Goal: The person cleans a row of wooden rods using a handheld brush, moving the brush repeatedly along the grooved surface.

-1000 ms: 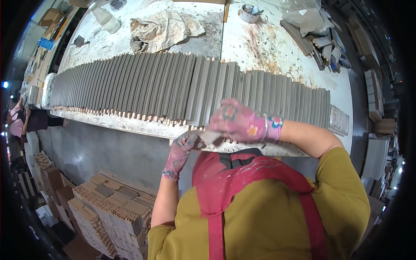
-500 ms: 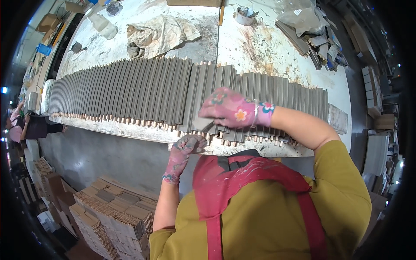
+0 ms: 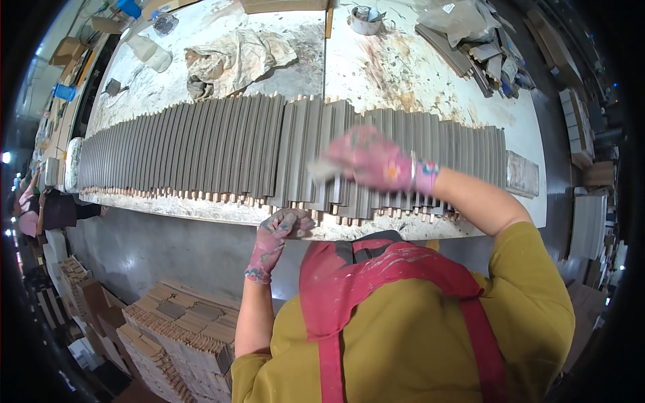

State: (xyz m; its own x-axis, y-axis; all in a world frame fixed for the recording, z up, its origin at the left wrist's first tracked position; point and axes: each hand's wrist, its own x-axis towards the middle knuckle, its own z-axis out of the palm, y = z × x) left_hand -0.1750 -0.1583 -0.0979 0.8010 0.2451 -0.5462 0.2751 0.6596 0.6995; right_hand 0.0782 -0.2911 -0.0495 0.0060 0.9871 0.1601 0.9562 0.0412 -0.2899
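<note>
Grey-brown wooden slats (image 3: 201,144) lie side by side in a long row, their pale wooden ends jutting out along both sides. Over the middle of this row my right hand (image 3: 369,160), in a pink flowered glove, is smeared by motion. It grips a small flat grey piece (image 3: 325,170), too blurred to name more exactly. My left hand (image 3: 281,227), in a matching stained glove, is at the table's front edge against the slat ends. Its fingers are curled closed, and what they may hold is hidden.
The paint-stained white table (image 3: 403,74) carries a crumpled cloth (image 3: 238,62), a plastic bottle (image 3: 149,52), a tape roll (image 3: 365,21) and a scrap pile (image 3: 494,64). Stacked wooden pieces (image 3: 181,322) stand on the floor at left. Another person (image 3: 54,209) is at far left.
My right hand has moved right and slightly up over the slats with the flat grey piece. My left hand stays at the slat ends. The whole view has shifted slightly.
</note>
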